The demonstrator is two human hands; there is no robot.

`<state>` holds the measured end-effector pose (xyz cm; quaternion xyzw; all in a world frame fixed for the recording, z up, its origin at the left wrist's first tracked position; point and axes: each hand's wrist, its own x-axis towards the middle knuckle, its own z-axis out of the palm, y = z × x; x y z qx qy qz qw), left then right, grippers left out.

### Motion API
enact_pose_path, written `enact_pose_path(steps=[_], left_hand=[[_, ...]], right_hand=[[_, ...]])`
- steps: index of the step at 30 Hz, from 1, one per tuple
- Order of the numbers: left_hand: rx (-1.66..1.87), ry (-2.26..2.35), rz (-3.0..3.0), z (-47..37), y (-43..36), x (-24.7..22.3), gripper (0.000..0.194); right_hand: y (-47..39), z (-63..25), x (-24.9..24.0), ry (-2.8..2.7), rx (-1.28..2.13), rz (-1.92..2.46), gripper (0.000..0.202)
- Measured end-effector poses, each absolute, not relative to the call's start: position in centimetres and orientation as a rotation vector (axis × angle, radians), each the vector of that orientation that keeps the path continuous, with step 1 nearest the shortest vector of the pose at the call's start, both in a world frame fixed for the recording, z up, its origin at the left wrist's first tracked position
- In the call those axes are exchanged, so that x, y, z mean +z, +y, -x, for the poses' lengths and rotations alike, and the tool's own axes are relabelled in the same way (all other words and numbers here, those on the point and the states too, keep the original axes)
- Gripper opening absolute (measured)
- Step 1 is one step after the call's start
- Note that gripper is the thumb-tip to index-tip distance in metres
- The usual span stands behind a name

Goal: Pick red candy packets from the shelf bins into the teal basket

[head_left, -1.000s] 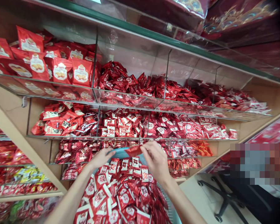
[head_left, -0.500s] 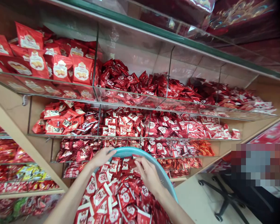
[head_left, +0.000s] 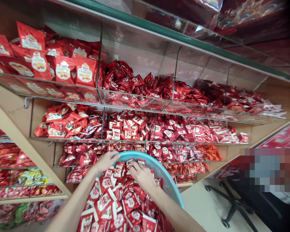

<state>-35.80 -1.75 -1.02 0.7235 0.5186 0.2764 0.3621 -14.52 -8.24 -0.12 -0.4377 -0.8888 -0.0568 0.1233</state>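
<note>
A turquoise plastic basket (head_left: 170, 180) filled with small red-and-white snack packets (head_left: 130, 205) stands low in front of me. My left hand (head_left: 108, 161) is closed over the basket's far left rim. Inside it, my right hand (head_left: 142, 175) lies palm down over the packets near the far side. Its fingers are stretched and slightly apart, with the tips touching a packet (head_left: 130, 162). Nothing is visibly gripped in that hand, though its underside is hidden.
Beyond the basket rises a wooden rack with glass-fronted shelves (head_left: 135, 104), divided into bins of red packets. Larger biscuit packets (head_left: 85, 71) fill the upper left bin. A wooden post (head_left: 31, 151) slants at left. At right are a wheeled chair base (head_left: 234, 203) and a blurred patch.
My right hand has moved a little left and flattened, its fingers going from a pinch to stretched out over the packets. The left hand stays on the rim.
</note>
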Motion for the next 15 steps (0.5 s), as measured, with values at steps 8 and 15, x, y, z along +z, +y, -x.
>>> enact_pose_path(steps=[8,15], left_hand=[[0.698,1.345,-1.874,35.8,-1.7,-1.0,0.043],[0.683,1.342,-1.900,35.8,-1.6,-0.9,0.044]], right_hand=[[-10.8,13.3,1.1,-2.498,-0.092,1.208,0.034],[-12.9,12.1,0.1,-2.873,0.370,1.043,0.032]])
